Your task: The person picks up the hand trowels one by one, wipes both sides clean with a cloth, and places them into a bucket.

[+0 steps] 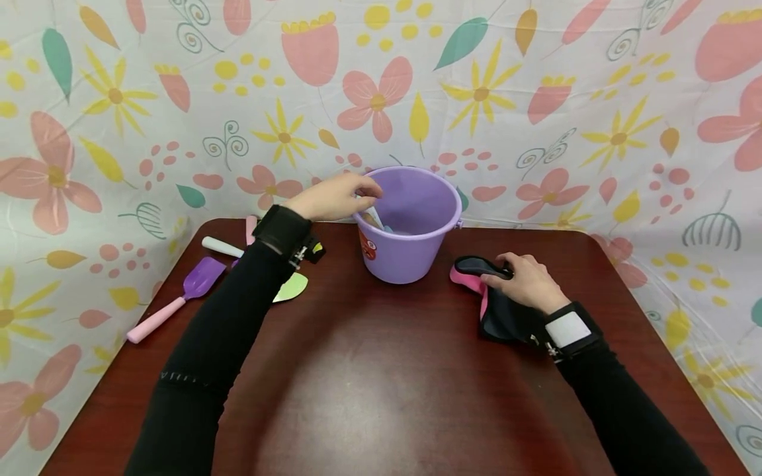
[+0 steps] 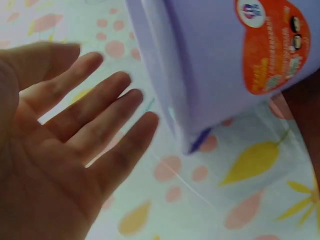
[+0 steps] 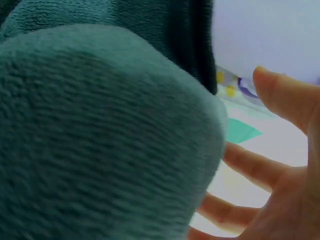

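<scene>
My left hand [image 1: 339, 197] hovers at the left rim of a purple bucket [image 1: 399, 256], with its fingertips over the opening. In the left wrist view its fingers [image 2: 107, 112] are spread and hold nothing, beside the bucket's wall. A white-handled object [image 1: 374, 218] leans inside the bucket, mostly hidden. My right hand [image 1: 530, 283] is over a dark fabric item with pink edging [image 1: 506, 320], perhaps slippers. In the right wrist view the plush dark fabric [image 3: 100, 135] covers part of the fingers, while the thumb stands apart from it.
At the left edge of the brown table [image 1: 357, 370] lies a purple toy shovel [image 1: 202, 277] with a pink handle. Near it are a white handle [image 1: 221, 247], a pink handle [image 1: 251, 228] and a light green piece [image 1: 292, 287], partly behind my left arm. A flowered cloth [image 1: 381, 99] hangs behind.
</scene>
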`<state>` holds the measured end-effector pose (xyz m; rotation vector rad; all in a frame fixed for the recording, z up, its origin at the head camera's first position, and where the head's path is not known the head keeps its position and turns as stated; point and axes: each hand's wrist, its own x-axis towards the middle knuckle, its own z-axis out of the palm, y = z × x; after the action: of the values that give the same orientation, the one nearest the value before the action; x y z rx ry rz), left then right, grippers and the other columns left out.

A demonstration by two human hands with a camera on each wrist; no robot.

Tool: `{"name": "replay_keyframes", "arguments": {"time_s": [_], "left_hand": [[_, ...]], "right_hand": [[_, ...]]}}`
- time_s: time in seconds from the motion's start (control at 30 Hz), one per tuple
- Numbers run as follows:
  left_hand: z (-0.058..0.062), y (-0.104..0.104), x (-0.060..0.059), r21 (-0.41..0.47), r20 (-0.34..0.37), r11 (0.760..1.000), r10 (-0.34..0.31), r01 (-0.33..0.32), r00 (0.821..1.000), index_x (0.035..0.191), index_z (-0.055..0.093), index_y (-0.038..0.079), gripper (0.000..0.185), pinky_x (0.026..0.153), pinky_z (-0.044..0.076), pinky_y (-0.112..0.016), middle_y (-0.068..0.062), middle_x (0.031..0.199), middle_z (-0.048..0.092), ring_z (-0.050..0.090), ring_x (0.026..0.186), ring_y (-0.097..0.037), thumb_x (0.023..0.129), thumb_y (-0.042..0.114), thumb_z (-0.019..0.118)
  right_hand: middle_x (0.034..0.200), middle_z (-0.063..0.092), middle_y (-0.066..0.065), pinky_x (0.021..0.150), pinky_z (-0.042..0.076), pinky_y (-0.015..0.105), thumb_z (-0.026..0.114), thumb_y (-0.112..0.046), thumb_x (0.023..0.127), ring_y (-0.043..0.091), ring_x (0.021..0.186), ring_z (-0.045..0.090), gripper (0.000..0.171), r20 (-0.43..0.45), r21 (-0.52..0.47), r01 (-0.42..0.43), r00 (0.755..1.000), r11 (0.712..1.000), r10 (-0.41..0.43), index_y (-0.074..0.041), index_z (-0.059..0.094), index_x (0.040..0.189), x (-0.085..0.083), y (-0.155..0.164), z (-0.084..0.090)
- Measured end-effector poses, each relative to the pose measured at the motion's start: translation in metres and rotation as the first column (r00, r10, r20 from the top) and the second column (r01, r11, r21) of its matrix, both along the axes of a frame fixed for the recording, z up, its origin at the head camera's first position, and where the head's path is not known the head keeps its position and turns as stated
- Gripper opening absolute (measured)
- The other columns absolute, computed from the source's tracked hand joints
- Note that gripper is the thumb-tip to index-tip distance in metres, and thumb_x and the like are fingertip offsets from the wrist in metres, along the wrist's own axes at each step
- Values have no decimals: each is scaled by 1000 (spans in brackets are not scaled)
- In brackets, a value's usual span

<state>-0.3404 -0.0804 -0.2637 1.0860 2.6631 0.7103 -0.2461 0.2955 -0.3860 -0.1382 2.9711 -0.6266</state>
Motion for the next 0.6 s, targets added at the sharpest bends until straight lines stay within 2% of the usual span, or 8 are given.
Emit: {"name": "replay_keyframes", "arguments": {"time_s": [0.1,0.23,0.4,0.6], "left_hand": [[-10,-22,7,108,-22,993,58,-55,998,130,60,6,31,98,41,-37,-9,127,61,54,119,-20,103,17,51],[-27,-55,19,167,2,975,147,-145,989,129,61,8,30,96,43,-40,-7,126,61,55,116,-20,103,20,52],[-54,-95,31,113,49,965,233,-237,971,130,60,8,32,98,41,-45,-10,128,60,53,120,-25,103,22,52],[-86,-134,45,35,85,957,285,-289,955,131,57,2,33,94,42,-48,-18,129,58,54,118,-32,103,17,51]], "right_hand": [[131,41,33,92,35,67,59,-54,92,53,117,38,73,19,5,1,1000,1000,-1,0,44,139,-1,1,-6],[135,38,35,92,34,69,58,-56,92,56,119,36,77,46,8,6,999,1000,-7,1,41,142,-2,2,-14],[136,35,36,87,36,70,57,-62,90,58,118,35,84,73,19,33,997,999,-35,0,38,145,-2,3,-23],[138,32,37,80,38,73,56,-67,87,60,117,34,90,94,43,57,994,997,-61,-2,36,146,-2,1,-31]]}}
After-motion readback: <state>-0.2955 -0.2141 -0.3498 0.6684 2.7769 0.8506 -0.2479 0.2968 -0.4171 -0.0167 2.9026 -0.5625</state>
